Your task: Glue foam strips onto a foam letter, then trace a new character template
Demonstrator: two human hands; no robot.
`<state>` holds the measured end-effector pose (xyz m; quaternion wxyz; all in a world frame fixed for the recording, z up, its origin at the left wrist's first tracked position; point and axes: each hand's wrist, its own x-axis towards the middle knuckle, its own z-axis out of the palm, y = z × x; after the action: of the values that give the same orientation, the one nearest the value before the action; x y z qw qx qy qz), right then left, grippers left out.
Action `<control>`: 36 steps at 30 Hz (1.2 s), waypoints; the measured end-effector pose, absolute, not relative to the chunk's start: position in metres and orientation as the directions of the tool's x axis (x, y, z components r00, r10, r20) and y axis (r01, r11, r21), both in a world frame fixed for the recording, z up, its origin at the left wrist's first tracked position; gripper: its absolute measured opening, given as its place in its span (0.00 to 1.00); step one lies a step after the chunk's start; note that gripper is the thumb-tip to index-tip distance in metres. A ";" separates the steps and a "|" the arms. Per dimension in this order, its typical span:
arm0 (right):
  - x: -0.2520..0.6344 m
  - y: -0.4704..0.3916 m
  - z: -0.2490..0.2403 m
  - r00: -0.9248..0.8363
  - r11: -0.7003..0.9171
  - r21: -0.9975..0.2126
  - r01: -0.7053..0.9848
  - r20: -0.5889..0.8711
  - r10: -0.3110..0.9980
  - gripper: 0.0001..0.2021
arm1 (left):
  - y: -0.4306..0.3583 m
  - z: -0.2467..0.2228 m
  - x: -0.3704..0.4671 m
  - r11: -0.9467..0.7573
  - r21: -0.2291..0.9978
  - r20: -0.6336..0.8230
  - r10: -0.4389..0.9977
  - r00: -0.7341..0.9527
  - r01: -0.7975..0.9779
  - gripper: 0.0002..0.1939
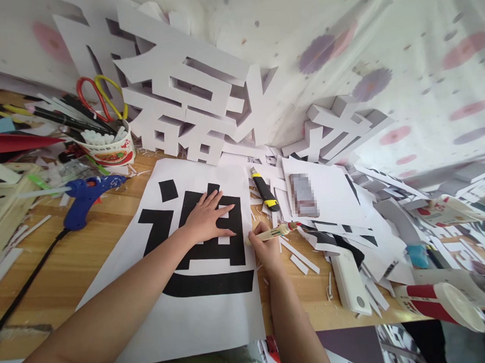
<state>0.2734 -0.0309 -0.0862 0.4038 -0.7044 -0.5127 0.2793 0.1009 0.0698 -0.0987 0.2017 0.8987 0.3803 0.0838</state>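
A large white sheet (217, 318) lies on the wooden table, and cut black pieces forming a character (209, 283) rest on it. Across the upper black piece my left hand (206, 218) lies flat with its fingers spread. My right hand (266, 248) is closed around a thick cream-coloured pen (269, 233) with a red part at its upper end. The pen's lower end is at the right edge of the black piece, and my fingers partly hide it. A black and yellow utility knife (264, 188) lies just above my right hand.
A blue glue gun (86, 198) with a black cord lies at left, below a paper cup (113, 147) of scissors and sticks. White three-dimensional characters (181, 92) lean against the back curtain. Paper scraps, a white power bank (351, 281) and a red-and-white cup (436, 301) are at right.
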 end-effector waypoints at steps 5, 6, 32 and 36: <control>0.273 -0.030 -0.087 0.394 -0.159 -0.875 0.458 0.040 0.918 0.13 | 0.070 -0.098 0.101 -0.627 0.428 -0.014 0.716 0.698 0.651 0.44; 0.273 -0.030 -0.088 0.405 -0.152 -0.878 0.454 0.051 0.913 0.13 | 0.070 -0.098 0.101 -0.628 0.428 -0.012 0.716 0.698 0.650 0.44; 0.262 -0.045 -0.089 0.455 -0.135 -0.859 0.494 0.123 0.882 0.13 | 0.069 -0.098 0.102 -0.625 0.418 -0.006 0.724 0.690 0.660 0.44; 0.263 -0.044 -0.090 0.451 -0.137 -0.847 0.513 0.130 0.883 0.13 | 0.069 -0.098 0.102 -0.623 0.421 -0.011 0.723 0.691 0.659 0.44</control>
<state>0.2626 -0.0445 -0.0899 0.4469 -0.7251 -0.4814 0.2067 0.1016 0.0694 -0.0982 0.2002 0.8974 0.3851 0.0796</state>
